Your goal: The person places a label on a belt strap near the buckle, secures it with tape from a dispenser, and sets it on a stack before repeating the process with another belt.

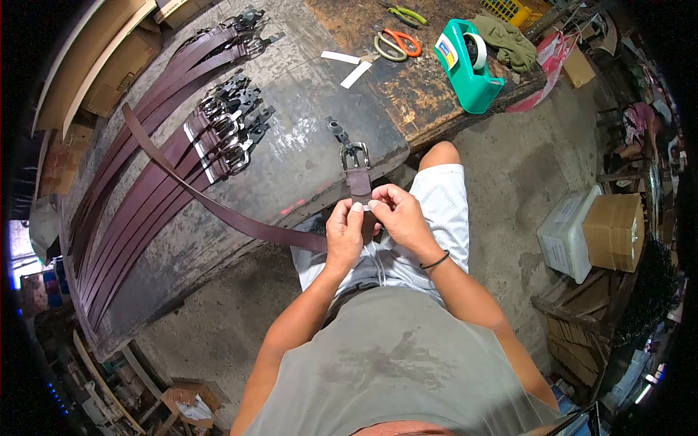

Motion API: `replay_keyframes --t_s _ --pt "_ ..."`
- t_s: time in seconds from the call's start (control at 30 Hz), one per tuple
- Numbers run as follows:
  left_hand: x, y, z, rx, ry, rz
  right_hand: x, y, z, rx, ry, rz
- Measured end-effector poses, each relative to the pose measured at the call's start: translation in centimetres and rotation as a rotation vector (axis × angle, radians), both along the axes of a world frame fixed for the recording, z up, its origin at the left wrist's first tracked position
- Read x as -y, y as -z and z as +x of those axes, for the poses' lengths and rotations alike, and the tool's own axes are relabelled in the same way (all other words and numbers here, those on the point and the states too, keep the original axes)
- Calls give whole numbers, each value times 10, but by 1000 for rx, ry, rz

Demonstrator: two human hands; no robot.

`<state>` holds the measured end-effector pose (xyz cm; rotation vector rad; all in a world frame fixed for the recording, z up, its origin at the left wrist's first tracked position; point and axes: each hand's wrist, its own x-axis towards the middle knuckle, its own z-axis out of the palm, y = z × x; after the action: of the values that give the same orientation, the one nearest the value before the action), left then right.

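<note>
Both my hands meet at the table's near edge, over my lap, on a dark brown belt [251, 226]. Its buckle [355, 155] points away from me, with a black hanger tab [337, 129] beyond it. My left hand [345, 231] pinches the strap from the left, thumb on top. From the right, my right hand [402, 216] grips the same spot with thumb and fingers. A small white strip [366, 206] lies across the belt between my thumbs. The rest of the strap loops left over the table.
Bundled brown belts [138, 211] with buckles fan across the dark table [298, 94]. Farther back are white paper strips [355, 74], orange-handled scissors [404, 45], green-handled pliers [407, 16], a green tape dispenser [465, 76] and an olive cloth [509, 45]. Boxes [615, 231] stand at right.
</note>
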<state>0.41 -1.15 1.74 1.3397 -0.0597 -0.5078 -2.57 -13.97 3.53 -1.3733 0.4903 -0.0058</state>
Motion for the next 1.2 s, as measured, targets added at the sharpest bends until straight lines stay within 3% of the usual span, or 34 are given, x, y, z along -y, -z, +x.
replay_keyframes --t_s 0.07,0.13,0.2,0.3,0.4,0.5,0.6,0.7,0.83,0.97,1.03,1.1,1.17,1.2 --pt "1 1 0 26 2 22 -3 1 0 2 -17 -184" --pt "0 0 1 51 1 49 -2 3 -1 12 -11 -147" --pt "-1 -3 3 -194 -17 -129 -1 2 -2 18 -1 -110" --pt "-2 -4 2 -229 -8 -185 1 -8 -1 -28 -21 -106" --pt "-5 18 4 -48 38 -108 -1 -17 1 -72 -37 -145" --pt "-5 6 2 -202 65 -244 0 -16 4 -141 -67 -229" --pt "-5 -2 1 -267 63 -245 7 7 4 46 12 -228" --pt "-5 1 -1 -316 43 -261 4 0 -1 38 22 -218" --pt "-5 -4 1 -215 92 -305 0 -9 0 -59 -51 -334" --pt "-11 1 4 -337 177 -342 17 8 -3 10 -41 -170" --pt "-8 7 1 -322 202 -240 27 2 -6 82 71 94" --pt "-4 10 -3 -209 247 -153 36 -9 -13 59 64 109" --pt "1 13 -5 342 224 154 42 -15 -20 179 149 265" --pt "1 -3 -4 439 273 293 46 -13 -25 208 164 281"
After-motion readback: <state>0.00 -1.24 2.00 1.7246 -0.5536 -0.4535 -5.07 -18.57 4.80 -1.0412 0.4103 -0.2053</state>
